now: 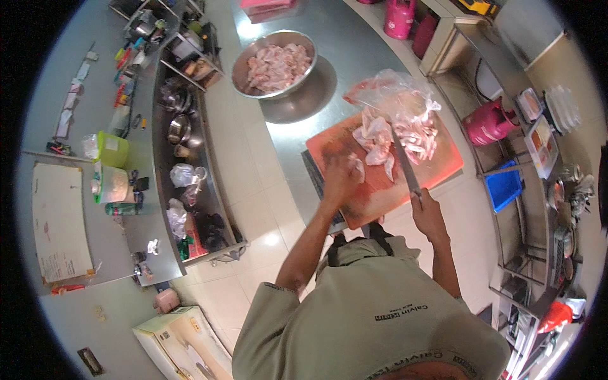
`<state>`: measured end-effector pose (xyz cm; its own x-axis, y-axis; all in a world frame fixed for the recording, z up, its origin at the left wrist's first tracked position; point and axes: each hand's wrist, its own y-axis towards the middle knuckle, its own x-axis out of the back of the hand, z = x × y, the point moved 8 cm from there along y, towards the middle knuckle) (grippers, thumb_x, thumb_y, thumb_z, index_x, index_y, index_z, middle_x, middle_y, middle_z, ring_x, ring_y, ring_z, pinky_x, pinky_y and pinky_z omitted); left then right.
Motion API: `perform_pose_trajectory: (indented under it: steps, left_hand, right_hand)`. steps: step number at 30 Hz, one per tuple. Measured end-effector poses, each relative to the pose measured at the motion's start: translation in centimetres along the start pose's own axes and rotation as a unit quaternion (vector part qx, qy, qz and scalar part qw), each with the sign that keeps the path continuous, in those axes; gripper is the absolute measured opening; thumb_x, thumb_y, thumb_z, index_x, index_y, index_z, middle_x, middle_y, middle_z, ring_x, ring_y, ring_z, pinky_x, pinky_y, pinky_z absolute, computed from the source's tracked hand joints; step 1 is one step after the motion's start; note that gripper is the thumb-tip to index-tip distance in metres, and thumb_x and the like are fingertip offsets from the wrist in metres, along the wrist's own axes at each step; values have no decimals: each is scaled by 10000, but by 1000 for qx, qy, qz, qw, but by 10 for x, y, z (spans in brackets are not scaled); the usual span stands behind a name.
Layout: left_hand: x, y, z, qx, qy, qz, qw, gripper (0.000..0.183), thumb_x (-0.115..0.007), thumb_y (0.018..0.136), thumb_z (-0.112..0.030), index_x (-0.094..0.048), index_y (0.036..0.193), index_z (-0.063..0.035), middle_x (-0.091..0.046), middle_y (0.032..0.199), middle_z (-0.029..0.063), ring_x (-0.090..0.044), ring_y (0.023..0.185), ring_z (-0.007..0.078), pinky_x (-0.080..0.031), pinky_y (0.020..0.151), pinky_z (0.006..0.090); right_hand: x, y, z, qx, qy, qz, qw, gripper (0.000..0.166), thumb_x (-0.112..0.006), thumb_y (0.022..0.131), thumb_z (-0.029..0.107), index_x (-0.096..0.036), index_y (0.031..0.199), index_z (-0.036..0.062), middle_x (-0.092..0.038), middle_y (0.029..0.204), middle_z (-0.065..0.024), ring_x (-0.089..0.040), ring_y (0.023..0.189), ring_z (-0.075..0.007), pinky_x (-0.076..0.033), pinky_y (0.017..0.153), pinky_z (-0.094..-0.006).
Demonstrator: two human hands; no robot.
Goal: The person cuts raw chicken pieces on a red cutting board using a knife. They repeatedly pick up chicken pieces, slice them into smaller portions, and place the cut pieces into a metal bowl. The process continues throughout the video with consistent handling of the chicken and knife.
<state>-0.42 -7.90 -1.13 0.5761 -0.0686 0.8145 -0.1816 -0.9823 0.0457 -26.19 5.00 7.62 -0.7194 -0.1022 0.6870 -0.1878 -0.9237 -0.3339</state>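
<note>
My right hand [428, 216] grips the handle of a long kitchen knife [406, 164]. Its blade points away from me, its far end over raw chicken pieces [415, 140] on an orange cutting board [380, 202]. At the board's left side, my left hand [339, 175], slightly blurred, has its fingers on a small chicken piece [357, 167]. Between the hands lie raw chicken wings [376, 135]. A clear plastic bag [403, 92] with more chicken in it rests across the board's far edge and hides part of the pile.
Beyond the board, a steel bowl [274, 91] of raw chicken stands on the steel table [351, 35]. A cluttered steel counter [147, 228] runs along the left. On the right, a shelving unit [536, 266] holds containers, a pink gas cylinder [489, 122] and a blue tray [504, 187].
</note>
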Motion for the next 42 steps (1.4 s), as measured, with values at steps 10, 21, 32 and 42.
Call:
perform_pose_trajectory:
  steps: [10, 21, 32, 42]
  left_hand:
    - [4, 40, 5, 66, -137, 46, 987, 354, -814, 887, -275, -682, 1091, -18, -707, 1012, 138, -722, 915, 354, -571, 747, 494]
    - [229, 189, -36, 49, -409, -149, 899, 550, -670, 1046, -264, -505, 1527, -54, -514, 1536, 131, -621, 1259, 275, -569, 972, 419]
    - [21, 15, -172, -277, 91, 62, 955, 522, -727, 837, -115, -683, 1352, -42, -638, 1343, 214, -705, 1087, 383, -606, 869, 465]
    - [-6, 1, -119, -130, 3, 276, 952, 300, -668, 893, -143, -693, 1162, -12, -631, 1307, 164, -684, 1056, 381, -572, 890, 494]
  right_hand:
    - [-9, -3, -10, -2, 30, 11, 999, 354, -549, 1118, 333, -585, 1133, -19, -713, 902, -329, -730, 838, -487, -537, 723, -512]
    - [23, -9, -42, -27, 81, -46, 995, 378, -544, 1112, 389, -552, 1136, 12, -687, 836, -340, -693, 859, -570, -506, 697, -622]
    - [34, -12, -49, -65, 111, -50, 990, 370, -572, 1095, 385, -542, 1146, 19, -698, 869, -336, -696, 911, -569, -517, 747, -619]
    - [29, -1, -13, -8, 87, -45, 995, 353, -625, 1092, 336, -534, 1056, -3, -642, 723, -243, -680, 654, -379, -495, 627, -495]
